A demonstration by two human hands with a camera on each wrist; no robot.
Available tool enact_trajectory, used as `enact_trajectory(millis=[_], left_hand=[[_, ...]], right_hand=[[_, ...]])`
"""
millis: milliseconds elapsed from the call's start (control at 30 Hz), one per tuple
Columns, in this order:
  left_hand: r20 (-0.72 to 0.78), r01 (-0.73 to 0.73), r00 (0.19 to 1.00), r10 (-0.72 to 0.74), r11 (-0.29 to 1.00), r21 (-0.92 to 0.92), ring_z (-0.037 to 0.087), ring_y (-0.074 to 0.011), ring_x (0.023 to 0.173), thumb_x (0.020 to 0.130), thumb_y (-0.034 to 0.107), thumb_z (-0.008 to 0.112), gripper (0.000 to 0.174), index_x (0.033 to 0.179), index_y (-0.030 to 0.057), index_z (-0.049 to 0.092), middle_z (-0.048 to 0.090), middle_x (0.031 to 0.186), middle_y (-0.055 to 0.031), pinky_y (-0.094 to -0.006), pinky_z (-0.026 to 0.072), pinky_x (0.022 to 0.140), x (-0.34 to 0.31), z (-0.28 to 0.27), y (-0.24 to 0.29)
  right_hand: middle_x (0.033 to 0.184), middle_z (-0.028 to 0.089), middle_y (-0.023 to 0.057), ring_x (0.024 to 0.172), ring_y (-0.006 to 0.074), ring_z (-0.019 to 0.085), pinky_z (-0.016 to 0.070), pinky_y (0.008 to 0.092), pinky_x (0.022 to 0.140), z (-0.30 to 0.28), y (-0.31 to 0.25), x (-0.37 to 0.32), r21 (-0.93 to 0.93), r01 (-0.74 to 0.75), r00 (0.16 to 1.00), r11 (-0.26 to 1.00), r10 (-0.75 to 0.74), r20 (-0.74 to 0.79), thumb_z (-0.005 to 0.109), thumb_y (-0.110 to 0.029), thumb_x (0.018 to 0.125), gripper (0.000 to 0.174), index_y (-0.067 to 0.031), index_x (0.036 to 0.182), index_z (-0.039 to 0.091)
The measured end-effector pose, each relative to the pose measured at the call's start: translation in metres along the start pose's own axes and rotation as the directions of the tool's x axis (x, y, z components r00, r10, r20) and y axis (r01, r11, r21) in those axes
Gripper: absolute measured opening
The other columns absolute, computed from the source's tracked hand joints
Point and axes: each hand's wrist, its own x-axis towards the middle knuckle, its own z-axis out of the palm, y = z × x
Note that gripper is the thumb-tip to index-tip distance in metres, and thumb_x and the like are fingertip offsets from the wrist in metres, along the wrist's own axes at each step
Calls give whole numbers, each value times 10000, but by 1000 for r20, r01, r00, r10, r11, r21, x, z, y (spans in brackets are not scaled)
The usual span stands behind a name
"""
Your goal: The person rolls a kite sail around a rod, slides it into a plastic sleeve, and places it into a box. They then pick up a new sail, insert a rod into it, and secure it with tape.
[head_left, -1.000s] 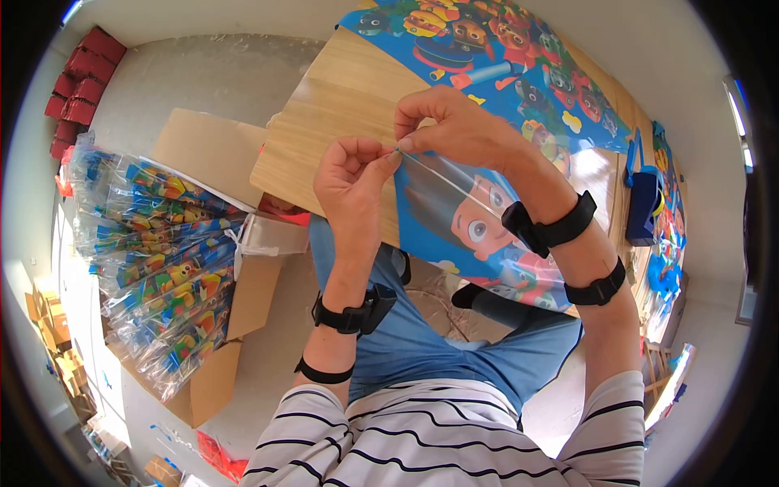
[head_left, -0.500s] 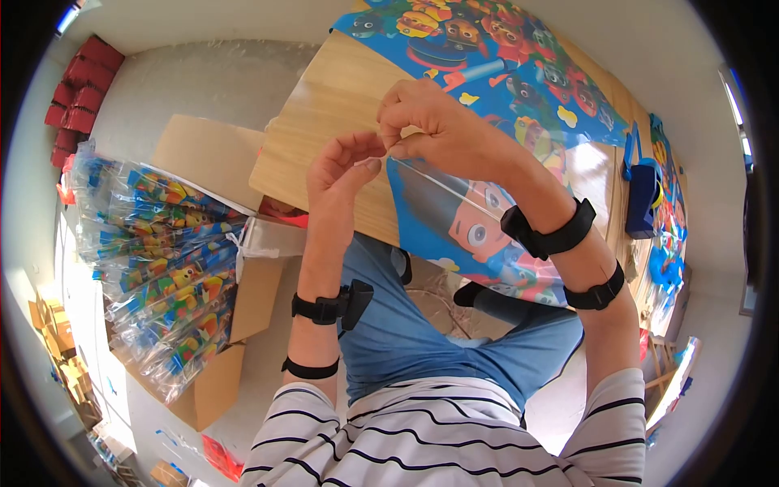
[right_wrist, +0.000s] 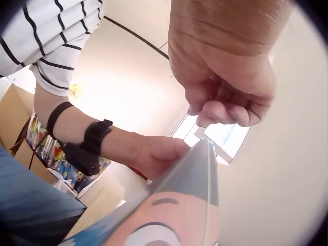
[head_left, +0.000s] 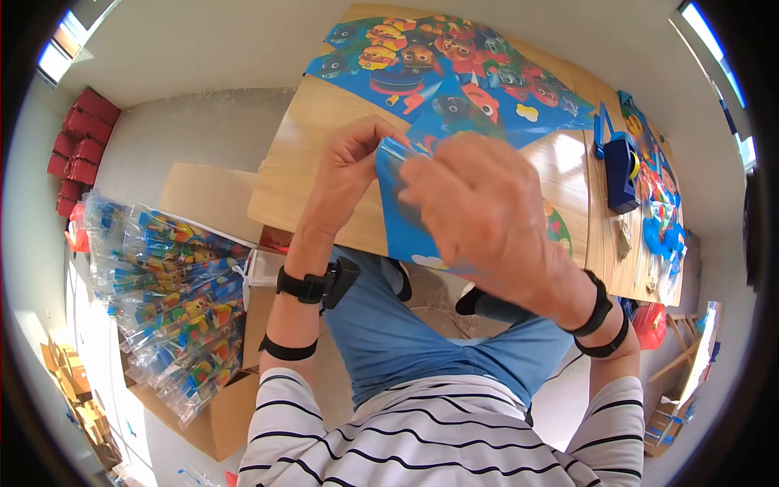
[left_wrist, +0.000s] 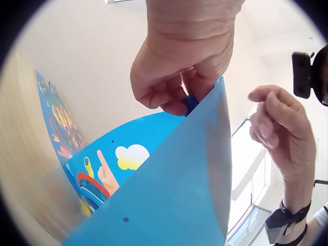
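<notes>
My left hand (head_left: 345, 174) pinches the upper corner of a blue printed plastic sheet (head_left: 398, 231) at the table's near left side. In the left wrist view a small folded blue bit (left_wrist: 190, 104) shows between its fingertips, and the sheet (left_wrist: 164, 189) hangs down from there. My right hand (head_left: 491, 203) is blurred in front of the sheet, fingers curled. Both wrist views show this hand (right_wrist: 225, 102) apart from the sheet, with nothing visible in its grasp. A cartoon face is printed on the raised, peaked part of the sheet (right_wrist: 169, 212).
Another cartoon-printed sheet (head_left: 454, 61) covers the far part of the wooden table (head_left: 284, 178). A dark blue tape dispenser (head_left: 621, 177) stands at the right. On the floor at left, a cardboard box (head_left: 215, 422) holds several wrapped printed packs (head_left: 170, 292). Red boxes (head_left: 81, 146) are stacked behind.
Both hands were close together at the sheet's corner; now the right hand has swung toward the body and right. The left hand grips the corner, and the sheet's near part is lifted and folded.
</notes>
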Motion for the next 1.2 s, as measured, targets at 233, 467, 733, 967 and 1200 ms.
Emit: enact_trajectory(millis=[233, 467, 733, 967, 1200], left_hand=[[91, -80, 994, 62, 975, 208, 604, -47, 791, 927, 14, 629, 60, 928, 30, 687, 699, 874, 4, -218, 484, 742, 13, 47, 47], [144, -146, 983, 114, 961, 236, 607, -48, 821, 925, -14, 621, 73, 933, 31, 679, 690, 873, 14, -231, 498, 767, 18, 76, 69], [51, -260, 964, 261, 882, 393, 593, -62, 790, 888, -48, 642, 77, 881, 27, 660, 662, 844, 27, -240, 478, 751, 15, 79, 114], [253, -482, 875, 413, 785, 390, 592, -88, 888, 923, -10, 634, 55, 960, 27, 651, 666, 965, -12, -247, 473, 810, -10, 105, 194], [297, -401, 903, 311, 857, 323, 630, -115, 778, 950, 46, 621, 53, 996, 36, 646, 671, 857, -43, -255, 498, 742, -1, 126, 231]], right_hand=[[565, 574, 28, 467, 172, 576, 398, 340, 433, 26, -65, -86, -379, -141, 822, 915, 321, 470, 700, -299, 883, 653, -74, 1466, 511], [584, 632, 35, 545, 166, 667, 442, 344, 426, 45, -64, -72, -529, -126, 698, 839, 454, 554, 701, -444, 890, 490, -67, 1201, 679], [673, 625, 93, 552, 258, 638, 474, 367, 498, -80, -57, -98, -183, -259, 965, 948, 263, -6, 812, -337, 787, 354, -69, 733, 588], [750, 597, 128, 684, 321, 607, 455, 393, 607, -218, -39, -107, 23, -388, 909, 922, 386, -154, 668, 60, 732, 172, -15, 823, 542], [864, 624, 141, 828, 318, 610, 471, 383, 737, -270, -17, -118, -72, -409, 905, 910, 394, -163, 532, 164, 689, 272, -16, 892, 548]])
